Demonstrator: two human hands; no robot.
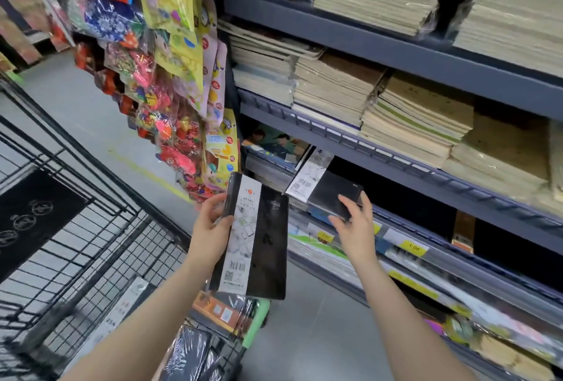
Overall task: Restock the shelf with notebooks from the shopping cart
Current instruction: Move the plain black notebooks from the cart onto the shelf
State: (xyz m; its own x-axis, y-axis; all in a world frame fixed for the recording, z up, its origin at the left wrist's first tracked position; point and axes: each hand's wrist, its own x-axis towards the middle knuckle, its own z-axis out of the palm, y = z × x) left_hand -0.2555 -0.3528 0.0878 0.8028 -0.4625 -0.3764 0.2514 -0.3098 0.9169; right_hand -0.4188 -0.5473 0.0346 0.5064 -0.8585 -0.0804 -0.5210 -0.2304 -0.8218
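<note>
Much here is hard to read: the lower shelf edges blur into streaks, the price labels (413,248) show only a faint "1.00", and the packets hanging at the end of the rack (170,82) are a smear of colour. The shopping cart (91,228) is cut off by the left and bottom edges; more wrapped notebooks (189,356) lie in its near end, partly hidden behind the left forearm. The left hand (210,228) grips a black diary notebook (256,240) by its left edge, thumb over the front and fingers curled behind — the fingertips are hidden by the cover. This notebook is held in the air between cart and shelf, long axis nearly upright and leaning slightly, its white band with "DIARY" and a barcode facing the camera. The right hand (353,225) reaches to a second black notebook (332,195) lying tilted on the third shelf (426,173) down — its fingers are spread and fairly straight, tips touching the notebook's near corner, not closed on it. That notebook's long axis runs back into the shelf toward the upper left, its white barcode band at the far end. Above, stacked paper exercise books (411,112) in torn plastic wrap fill the upper shelves.
</note>
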